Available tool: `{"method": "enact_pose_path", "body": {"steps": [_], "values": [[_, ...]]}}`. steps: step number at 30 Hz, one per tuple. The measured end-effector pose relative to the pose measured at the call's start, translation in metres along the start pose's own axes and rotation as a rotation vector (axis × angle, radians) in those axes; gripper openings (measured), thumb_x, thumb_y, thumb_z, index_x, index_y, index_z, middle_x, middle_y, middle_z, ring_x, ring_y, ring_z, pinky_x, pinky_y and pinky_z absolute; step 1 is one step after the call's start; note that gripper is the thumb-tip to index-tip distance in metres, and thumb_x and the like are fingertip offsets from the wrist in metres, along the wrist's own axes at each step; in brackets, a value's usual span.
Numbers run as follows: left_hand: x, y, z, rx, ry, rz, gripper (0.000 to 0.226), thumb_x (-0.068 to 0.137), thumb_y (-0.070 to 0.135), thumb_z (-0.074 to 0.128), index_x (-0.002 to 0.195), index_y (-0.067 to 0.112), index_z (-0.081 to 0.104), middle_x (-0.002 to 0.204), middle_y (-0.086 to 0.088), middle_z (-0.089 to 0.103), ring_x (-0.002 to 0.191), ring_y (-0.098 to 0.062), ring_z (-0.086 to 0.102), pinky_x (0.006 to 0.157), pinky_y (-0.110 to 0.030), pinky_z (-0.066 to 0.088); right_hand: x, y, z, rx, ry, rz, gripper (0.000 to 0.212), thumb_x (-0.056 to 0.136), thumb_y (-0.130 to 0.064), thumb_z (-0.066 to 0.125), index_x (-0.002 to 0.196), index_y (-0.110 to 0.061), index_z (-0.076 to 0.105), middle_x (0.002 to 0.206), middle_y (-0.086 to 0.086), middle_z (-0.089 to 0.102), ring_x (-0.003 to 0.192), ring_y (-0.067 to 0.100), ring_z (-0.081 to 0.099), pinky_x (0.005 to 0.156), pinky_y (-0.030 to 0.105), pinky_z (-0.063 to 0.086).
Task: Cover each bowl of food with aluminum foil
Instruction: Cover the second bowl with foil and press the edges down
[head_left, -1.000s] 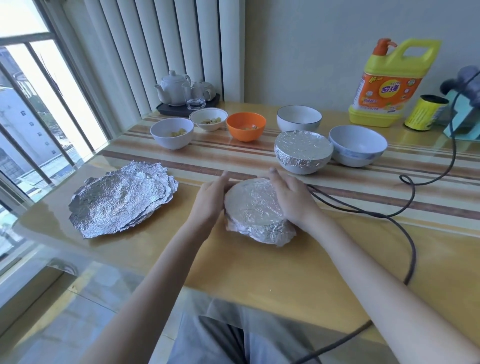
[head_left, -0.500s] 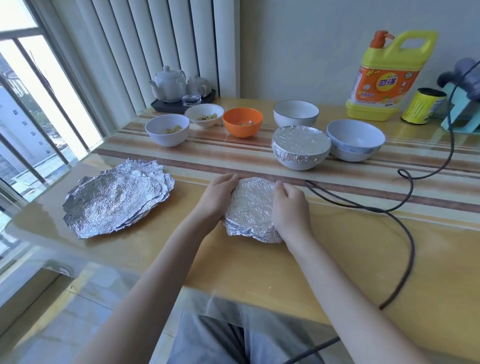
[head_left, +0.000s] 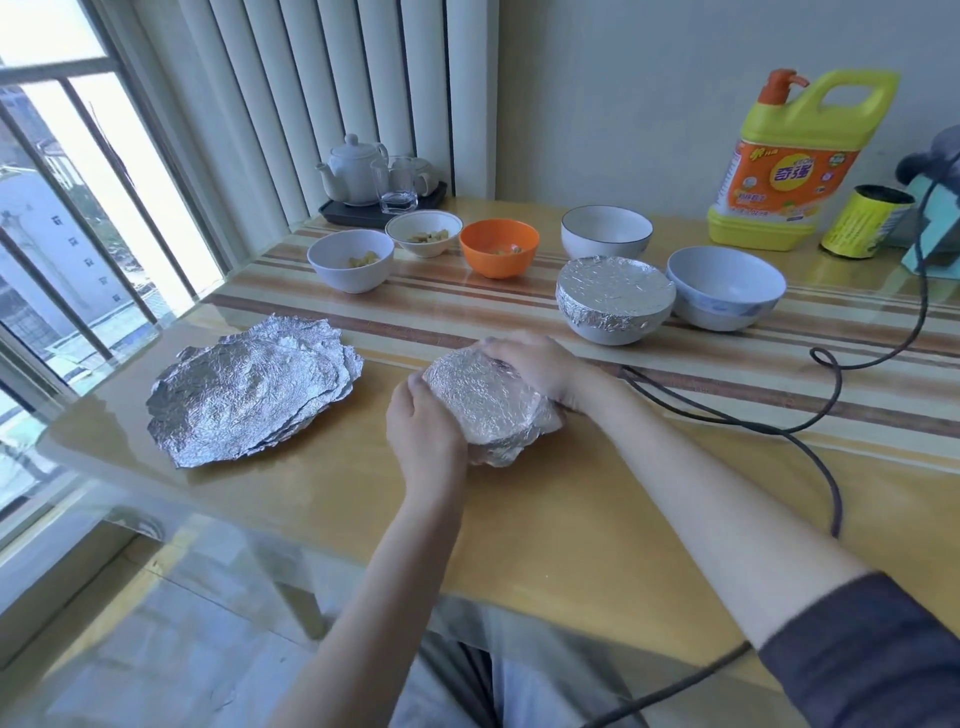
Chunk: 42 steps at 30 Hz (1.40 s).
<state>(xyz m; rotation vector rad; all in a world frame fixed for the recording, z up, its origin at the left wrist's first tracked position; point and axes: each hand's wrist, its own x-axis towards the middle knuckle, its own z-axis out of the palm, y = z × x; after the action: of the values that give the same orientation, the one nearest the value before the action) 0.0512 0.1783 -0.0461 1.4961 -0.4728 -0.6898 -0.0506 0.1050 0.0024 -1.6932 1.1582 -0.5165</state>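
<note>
A foil-wrapped bowl (head_left: 485, 402) sits in front of me on the table. My left hand (head_left: 426, 434) cups its near left side, fingers curled round the foil edge. My right hand (head_left: 540, 366) curls over its far right rim, pressing the foil down. A stack of crinkled foil sheets (head_left: 249, 389) lies to the left. Behind stands a second foil-covered bowl (head_left: 613, 299). Uncovered bowls stand in a row: a white bowl (head_left: 350, 260) and a small white bowl (head_left: 423, 234) with food bits, an orange bowl (head_left: 498, 247), a dark-rimmed white bowl (head_left: 605, 231) and a blue-patterned bowl (head_left: 724, 286).
A tea set on a dark tray (head_left: 379, 179) stands at the back left. A yellow detergent jug (head_left: 779, 166) and a yellow can (head_left: 865, 221) stand at the back right. A dark cable (head_left: 826, 452) loops over the right of the table. The table's front edge (head_left: 363, 551) is near me.
Both hands have slid round the wrapped bowl: the left from its far left side to its near left, the right from its near right to its far rim. The view shifted right.
</note>
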Motion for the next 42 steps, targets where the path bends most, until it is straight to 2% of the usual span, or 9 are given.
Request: {"method": "enact_pose_path", "body": {"steps": [5,8,14,19,27,29,31,35,42], "values": [[-0.009,0.011,-0.008,0.086,-0.055,0.012,0.043,0.105,0.03,0.03,0.106,0.004,0.064,0.114,-0.012,0.064,0.115,-0.03,0.055,0.097,-0.039,0.04,0.013,0.007,-0.011,-0.05,-0.104,-0.073,0.034,0.098,-0.044,0.044,0.117,-0.027,0.065,0.121,-0.005,0.064,0.112,0.009,0.055,0.099,0.028,0.039],[0.003,0.022,-0.028,0.23,-0.101,0.328,0.043,0.106,0.026,0.032,0.142,0.009,0.048,0.148,0.0,0.044,0.139,-0.007,0.033,0.11,-0.017,0.022,0.01,0.008,-0.022,-0.094,0.182,-0.118,0.039,0.1,-0.044,0.036,0.112,-0.021,0.065,0.099,-0.003,0.066,0.092,0.017,0.061,0.094,0.046,0.047],[0.039,0.042,-0.01,0.523,-0.599,0.508,0.031,0.103,0.023,0.043,0.12,0.015,0.068,0.116,0.008,0.065,0.113,-0.002,0.055,0.086,-0.003,0.036,-0.021,0.016,0.013,-0.214,0.407,-0.141,0.033,0.102,-0.021,0.038,0.07,-0.02,0.046,0.065,-0.007,0.047,0.058,0.007,0.042,0.055,0.028,0.03],[0.039,0.035,-0.005,0.438,-0.608,0.413,0.028,0.101,0.017,0.045,0.096,0.02,0.072,0.094,0.015,0.067,0.088,0.011,0.058,0.082,-0.007,0.039,-0.022,0.022,0.036,-0.02,0.532,-0.005,0.038,0.102,-0.024,0.033,0.064,-0.024,0.033,0.067,0.0,0.046,0.064,0.022,0.053,0.049,0.026,0.033],[0.032,0.028,-0.007,0.373,-0.502,0.312,0.032,0.103,0.023,0.04,0.095,0.025,0.071,0.105,0.003,0.07,0.108,-0.018,0.06,0.097,-0.034,0.044,-0.027,0.021,0.019,0.028,0.251,-0.07,0.044,0.105,-0.034,0.028,0.066,-0.018,0.041,0.061,-0.003,0.042,0.057,0.012,0.039,0.06,0.032,0.029],[0.023,0.029,-0.01,0.385,-0.46,0.298,0.033,0.104,0.028,0.036,0.1,0.027,0.069,0.106,0.006,0.067,0.107,-0.014,0.058,0.089,-0.028,0.04,-0.025,0.015,0.01,0.024,0.114,-0.011,0.05,0.103,-0.046,0.023,0.101,-0.015,0.063,0.095,0.0,0.062,0.09,0.012,0.057,0.084,0.031,0.04],[0.024,0.03,-0.019,0.4,-0.526,0.291,0.038,0.106,0.036,0.029,0.121,0.026,0.063,0.122,0.005,0.063,0.119,-0.01,0.053,0.096,-0.024,0.036,-0.024,0.011,0.0,0.08,0.04,0.087,0.071,0.096,-0.061,0.014,0.138,-0.015,0.05,0.139,0.0,0.05,0.132,0.015,0.041,0.114,0.034,0.024],[0.05,0.049,-0.036,0.347,-0.637,0.396,0.049,0.106,0.037,0.023,0.152,0.02,0.03,0.146,0.006,0.044,0.135,-0.002,0.035,0.11,-0.019,0.022,-0.034,0.009,-0.002,0.199,0.416,0.05,0.061,0.101,-0.053,0.019,0.138,-0.014,0.048,0.135,0.003,0.055,0.126,0.017,0.048,0.107,0.032,0.032],[0.05,0.035,-0.003,0.493,-0.808,0.423,0.037,0.103,0.033,0.038,0.105,0.02,0.072,0.111,0.004,0.071,0.11,-0.012,0.061,0.104,-0.033,0.042,-0.04,0.015,0.058,0.168,0.656,0.036,0.039,0.103,-0.025,0.028,0.121,-0.006,0.057,0.126,0.013,0.06,0.114,0.027,0.053,0.081,0.029,0.033]]}}
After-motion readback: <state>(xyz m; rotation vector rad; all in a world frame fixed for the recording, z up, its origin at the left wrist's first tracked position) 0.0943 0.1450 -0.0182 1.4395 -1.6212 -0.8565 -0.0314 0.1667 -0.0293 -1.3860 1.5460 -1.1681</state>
